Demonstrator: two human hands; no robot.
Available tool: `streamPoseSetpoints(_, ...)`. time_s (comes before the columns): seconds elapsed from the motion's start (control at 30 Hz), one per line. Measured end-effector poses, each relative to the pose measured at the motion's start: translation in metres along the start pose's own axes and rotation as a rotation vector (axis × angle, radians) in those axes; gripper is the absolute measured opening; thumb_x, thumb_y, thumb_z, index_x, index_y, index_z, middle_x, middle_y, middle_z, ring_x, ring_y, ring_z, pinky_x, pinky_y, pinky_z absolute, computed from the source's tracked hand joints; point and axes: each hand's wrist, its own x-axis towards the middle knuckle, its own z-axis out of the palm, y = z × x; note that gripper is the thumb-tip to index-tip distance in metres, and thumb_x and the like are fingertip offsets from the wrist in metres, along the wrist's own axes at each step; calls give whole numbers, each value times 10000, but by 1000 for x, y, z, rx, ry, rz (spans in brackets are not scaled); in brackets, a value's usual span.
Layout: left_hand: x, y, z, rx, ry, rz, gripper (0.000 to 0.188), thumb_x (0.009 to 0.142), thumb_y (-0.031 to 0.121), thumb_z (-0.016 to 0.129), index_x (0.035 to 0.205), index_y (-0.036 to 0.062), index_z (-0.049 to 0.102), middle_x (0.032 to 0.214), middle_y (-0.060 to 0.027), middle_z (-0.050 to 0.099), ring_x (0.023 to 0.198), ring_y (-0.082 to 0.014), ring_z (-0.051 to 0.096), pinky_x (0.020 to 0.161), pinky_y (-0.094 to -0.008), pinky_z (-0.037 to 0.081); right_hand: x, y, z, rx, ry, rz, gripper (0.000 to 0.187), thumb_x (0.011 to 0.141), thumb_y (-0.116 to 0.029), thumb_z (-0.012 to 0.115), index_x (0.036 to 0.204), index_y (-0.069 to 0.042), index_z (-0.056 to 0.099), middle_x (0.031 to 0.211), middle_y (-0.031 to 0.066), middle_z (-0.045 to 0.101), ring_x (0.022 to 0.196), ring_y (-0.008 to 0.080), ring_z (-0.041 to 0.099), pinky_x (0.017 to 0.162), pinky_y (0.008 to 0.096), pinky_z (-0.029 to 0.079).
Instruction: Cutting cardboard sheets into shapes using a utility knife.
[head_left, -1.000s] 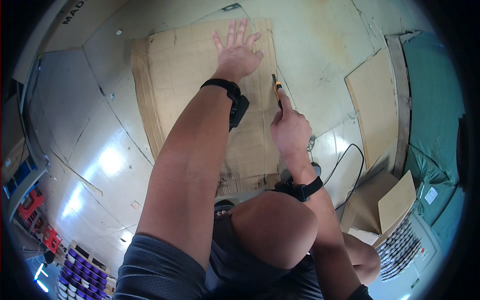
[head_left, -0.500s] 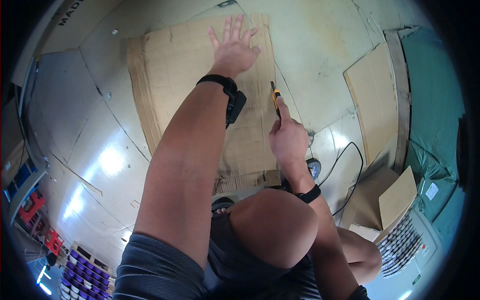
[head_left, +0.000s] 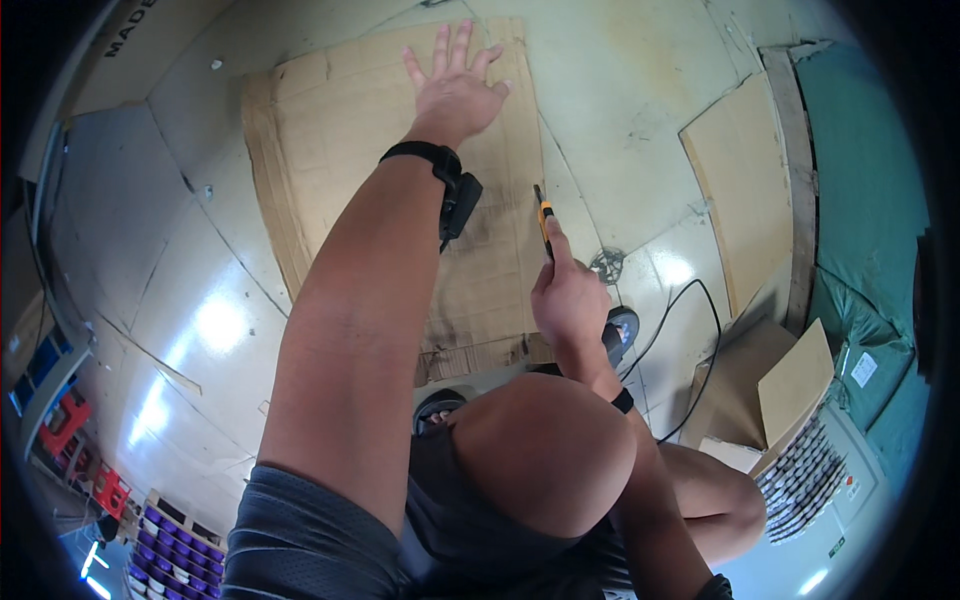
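A flat sheet of brown cardboard (head_left: 370,190) lies on the floor before me, creased along its left side and stained dark toward its near end. My left hand (head_left: 455,100) rests flat on its far right part, fingers spread and nothing held. A utility knife (head_left: 545,218) with a yellow-and-black body is in my right hand (head_left: 570,305), the index finger stretched along its top. The knife's tip points away from me at the sheet's right edge. Whether the blade touches the cardboard I cannot tell.
To the right, another cardboard piece (head_left: 745,190) lies by a green-covered stack (head_left: 860,170). An open cardboard box (head_left: 740,390) stands at the near right, with a black cable (head_left: 715,310) looping beside it. My shod foot (head_left: 622,330) is close to my right hand.
My right hand has drawn the knife toward me along the sheet's right edge. The left hand stays spread on the cardboard; the whole view has shifted slightly.
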Motion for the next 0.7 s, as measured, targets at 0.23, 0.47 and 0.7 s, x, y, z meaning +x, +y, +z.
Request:
streamPoseSetpoints(0.23, 3, 0, 4, 9, 23, 12, 650, 1011, 589, 408, 1600, 333, 311, 1733, -32, 13, 1592, -268, -47, 1209, -685, -57, -10, 5, -2, -4, -49, 28, 607, 944, -158, 540, 1537, -211, 418, 865, 169, 710, 734, 390, 705, 676, 525, 561)
streamPoseSetpoints(0.47, 7, -3, 2, 80, 41, 41, 639, 1019, 591, 388, 1595, 322, 319, 1733, -51, 8, 1592, -282, -42, 1204, -692, -56, -7, 3, -2, -13, -33, 7, 630, 921, -142, 559, 1533, -208, 425, 837, 176, 703, 726, 383, 707, 672, 518, 566)
streamPoseSetpoints(0.7, 15, 8, 8, 146, 351, 0, 572, 1040, 564, 373, 1558, 322, 404, 1718, -107, 105, 1583, -343, 54, 1207, -695, 15, 18, -13, 5, 42, 148, -51, 564, 915, -125, 577, 1467, -215, 501, 745, 153, 693, 667, 384, 689, 597, 522, 547)
